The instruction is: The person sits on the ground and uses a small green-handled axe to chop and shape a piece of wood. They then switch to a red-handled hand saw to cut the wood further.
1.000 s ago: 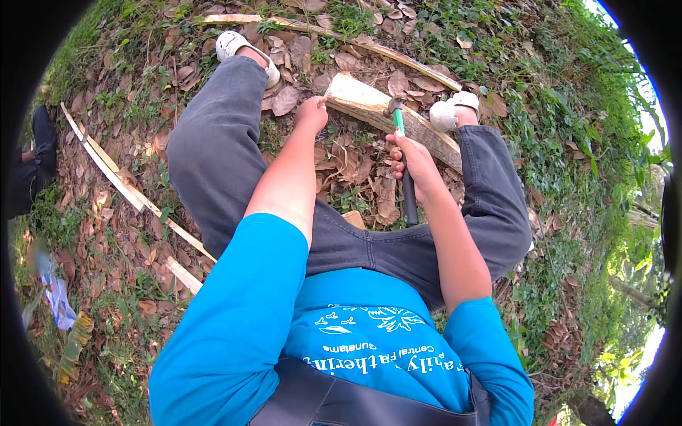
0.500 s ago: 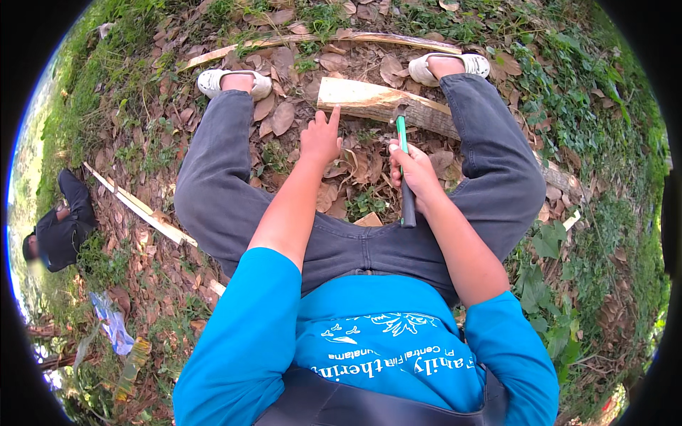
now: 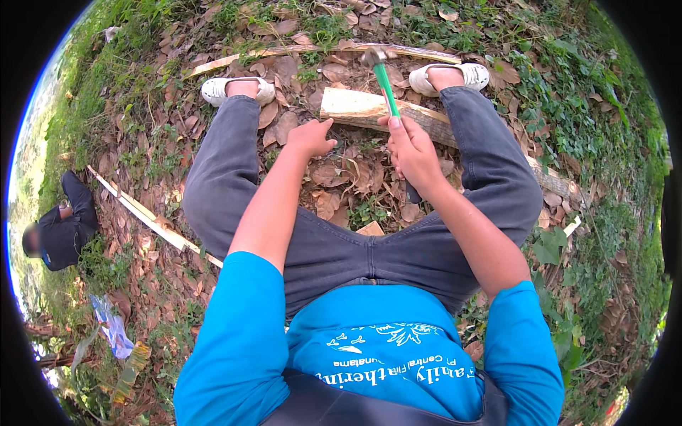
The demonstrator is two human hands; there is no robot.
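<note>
My right hand (image 3: 413, 153) is wrapped around the handle of a hammer (image 3: 388, 91), which has a green shaft, a black grip and a metal head. The head is raised, slightly blurred, beyond the log between my feet. That split log (image 3: 353, 104) lies across the ground, its pale flat cut face up and rough bark along its near side. Just short of the log's left end is my left hand (image 3: 310, 139), fingers loosely bent and apart, with nothing visible in them. Whether its fingertips touch the wood is unclear.
A long pale wood strip (image 3: 284, 50) lies beyond my feet, and another strip (image 3: 145, 213) is on the left. A wood chip (image 3: 371, 228) rests between my thighs. A person in dark clothes (image 3: 69, 226) sits at far left, near a blue-white plastic sheet (image 3: 114, 330).
The hammer has swung up and away from me, its head now beyond the log. My left hand has drawn back slightly from the log's cut face, its index finger less extended.
</note>
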